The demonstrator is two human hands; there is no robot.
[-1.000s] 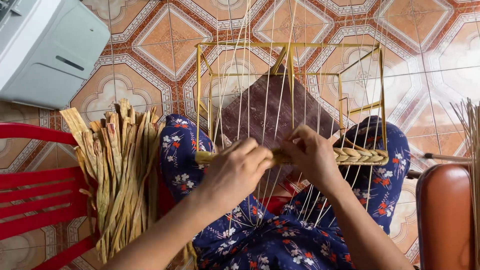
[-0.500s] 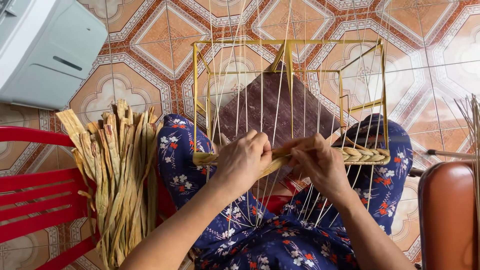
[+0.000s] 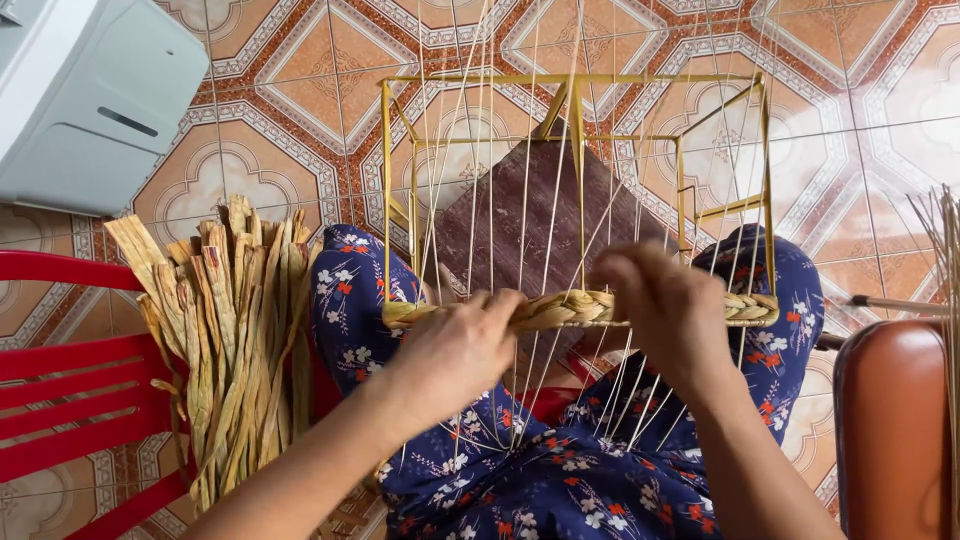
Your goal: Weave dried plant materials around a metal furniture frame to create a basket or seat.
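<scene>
A yellow metal frame (image 3: pixel 572 79) rests on my lap, strung with several thin pale canes (image 3: pixel 527 190) running toward me. Along its near bar lies a braided row of dried straw (image 3: pixel 752 306). My left hand (image 3: pixel 455 352) grips the straw strand at the left part of the braid. My right hand (image 3: pixel 668 310) covers the braid further right, fingers closed around the weave. Both hands touch the braid among the canes. My legs in blue floral fabric (image 3: pixel 350 290) lie under the frame.
A bundle of dried straw strips (image 3: pixel 228 330) leans on a red plastic chair (image 3: pixel 60 400) at my left. A grey-white machine (image 3: pixel 85 95) stands at top left. A brown rounded object (image 3: pixel 890 430) and more thin canes (image 3: pixel 942 240) are at the right. Patterned floor tiles surround everything.
Both hands shifted along the braid; the right hand moved right and further over the woven row, the left hand pulled its strand in tighter against the bar.
</scene>
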